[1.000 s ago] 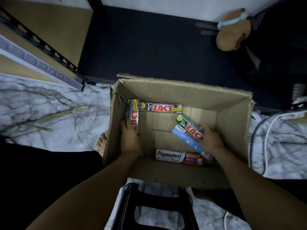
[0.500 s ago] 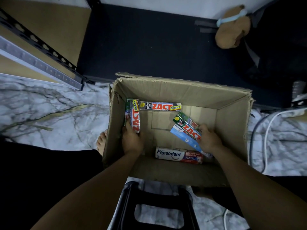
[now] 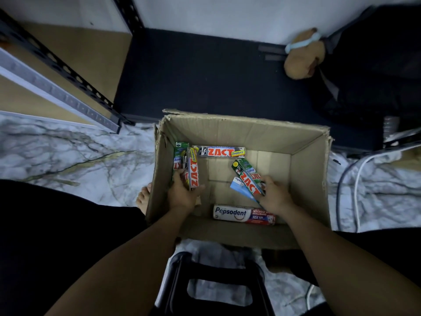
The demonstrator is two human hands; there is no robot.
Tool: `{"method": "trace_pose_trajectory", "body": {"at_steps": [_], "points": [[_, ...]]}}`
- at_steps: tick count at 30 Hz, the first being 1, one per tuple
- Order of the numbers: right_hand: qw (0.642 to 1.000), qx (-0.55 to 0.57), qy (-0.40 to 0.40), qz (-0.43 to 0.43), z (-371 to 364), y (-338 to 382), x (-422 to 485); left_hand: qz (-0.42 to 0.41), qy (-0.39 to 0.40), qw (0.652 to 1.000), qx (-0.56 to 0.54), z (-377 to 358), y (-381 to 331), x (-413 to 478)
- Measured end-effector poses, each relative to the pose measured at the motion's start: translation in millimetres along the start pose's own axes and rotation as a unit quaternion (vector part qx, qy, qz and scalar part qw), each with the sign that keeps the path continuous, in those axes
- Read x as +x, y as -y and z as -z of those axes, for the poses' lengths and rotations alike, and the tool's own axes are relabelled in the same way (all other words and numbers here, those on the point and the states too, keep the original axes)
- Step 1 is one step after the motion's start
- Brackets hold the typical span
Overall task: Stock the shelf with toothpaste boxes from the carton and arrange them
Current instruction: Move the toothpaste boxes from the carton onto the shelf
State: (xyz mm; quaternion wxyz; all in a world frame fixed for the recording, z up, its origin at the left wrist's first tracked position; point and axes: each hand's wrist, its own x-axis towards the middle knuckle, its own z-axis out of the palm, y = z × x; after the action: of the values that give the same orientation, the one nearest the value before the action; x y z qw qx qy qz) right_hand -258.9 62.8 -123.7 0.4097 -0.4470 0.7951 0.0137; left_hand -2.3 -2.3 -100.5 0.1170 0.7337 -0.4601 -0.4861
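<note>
An open cardboard carton [image 3: 307,179] stands on the floor in front of me. Inside it, my left hand [image 3: 182,192] grips a bundle of upright Zact toothpaste boxes [image 3: 193,169] against the left wall. My right hand [image 3: 274,195] holds a green Zact box [image 3: 247,177] stacked on a blue Pepsodent box [image 3: 239,189], both tilted. One Zact Smokers box [image 3: 219,152] lies along the back of the carton floor. A white and red Pepsodent box [image 3: 242,214] lies at the near wall. The shelf [image 3: 66,69] with its black perforated rail is at the upper left.
A black plastic stool [image 3: 216,290] is below the carton, between my arms. A dark mat [image 3: 205,71] lies behind the carton. A brown plush toy [image 3: 300,55] sits at the back right. White and grey cables [image 3: 350,185] run on the marble floor at the right. A bare foot [image 3: 143,197] touches the carton's left side.
My left hand has gathered more boxes and raised the bundle slightly. My right hand's two boxes have shifted a little within the carton. The view has tilted slightly.
</note>
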Motion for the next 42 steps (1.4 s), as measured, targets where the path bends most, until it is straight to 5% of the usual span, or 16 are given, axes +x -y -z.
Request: {"method": "trace_pose_trajectory", "body": {"at_steps": [12, 21, 30, 42], "points": [[0.994, 0.04, -0.074, 0.072, 32, 39, -71, -0.028, -0.018, 0.996, -0.08, 16, -31, -54], [0.958, 0.065, -0.21, 0.184, 129, 86, -159, -0.202, -0.008, 0.975, -0.091, 68, -96, -110], [0.888, 0.056, -0.352, 0.29, 244, 142, -267, -0.433, -0.143, 0.887, -0.073, 191, -204, -208], [0.798, 0.023, -0.419, 0.432, 336, 221, -354, -0.554, -0.263, 0.787, -0.064, 322, -296, -259]]}}
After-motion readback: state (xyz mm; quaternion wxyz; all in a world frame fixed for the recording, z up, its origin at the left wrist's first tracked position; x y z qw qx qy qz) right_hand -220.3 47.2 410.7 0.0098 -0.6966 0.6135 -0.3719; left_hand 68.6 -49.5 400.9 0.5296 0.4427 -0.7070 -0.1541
